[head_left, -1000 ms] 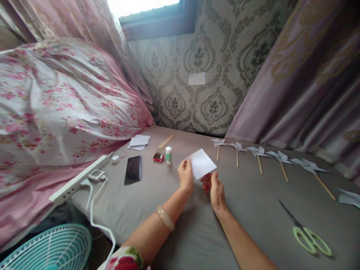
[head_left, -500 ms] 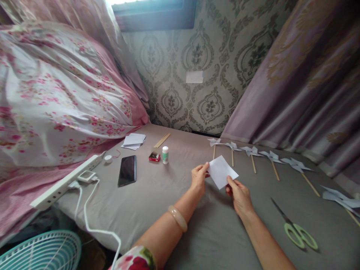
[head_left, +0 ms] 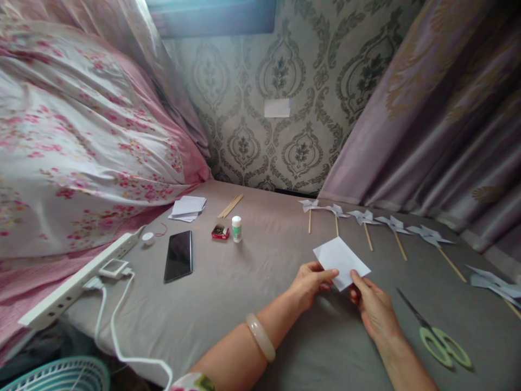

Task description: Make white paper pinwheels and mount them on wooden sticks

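Note:
A small square of white paper [head_left: 341,259] is held up above the grey sheet, one corner pointing away from me. My left hand [head_left: 312,282] pinches its left lower edge, thumb on top and fingers underneath. At the right lower edge, my right hand [head_left: 372,304] grips the same paper between thumb and curled fingers. Scissors with green handles [head_left: 443,346] lie to the right of my right hand. Beyond the paper, several white paper pinwheels [head_left: 363,217] on wooden sticks lie in a row.
Left of centre are a glue stick [head_left: 236,229], a red box [head_left: 220,232] of small dark items, wooden sticks [head_left: 230,206], a paper stack [head_left: 188,208] and a phone [head_left: 178,256]. A power strip [head_left: 77,288] with white cables runs along the left edge, above a teal basket [head_left: 61,374].
Both hands have moved right and nearer to me with the paper. My left hand has shifted from the paper's left corner to its lower left edge. The view has tilted slightly.

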